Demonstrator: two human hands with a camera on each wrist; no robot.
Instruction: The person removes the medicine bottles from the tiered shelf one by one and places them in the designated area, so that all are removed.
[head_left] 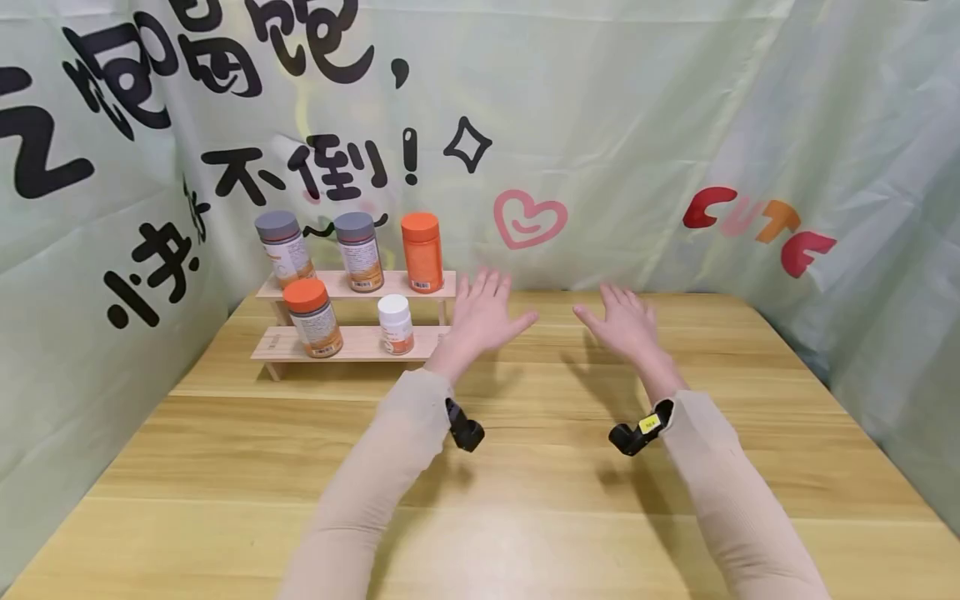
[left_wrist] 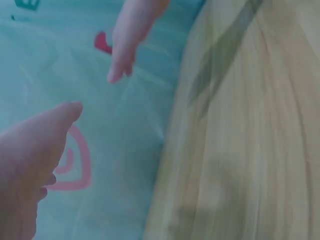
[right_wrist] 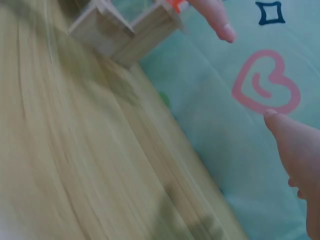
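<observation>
My left hand (head_left: 483, 319) is held above the table with fingers straight and thumb spread, just right of a two-step wooden rack (head_left: 352, 340). To its right my right hand (head_left: 624, 327) hovers likewise, fingers extended. Neither holds anything. On the rack's upper step stand two grey-capped bottles (head_left: 285, 248) (head_left: 360, 254) and an all-orange bottle (head_left: 422, 254). The lower step carries an orange-capped bottle (head_left: 315, 321) and a small white bottle (head_left: 395, 325). In the right wrist view, the rack's end (right_wrist: 115, 37) shows at the top.
The wooden table (head_left: 525, 500) runs back to a pale green cloth (head_left: 600, 125) with black lettering, a pink heart (head_left: 530, 219) and coloured letters. Cloth also borders the table on the left and right. A black wrist camera (head_left: 467, 429) sits on each forearm.
</observation>
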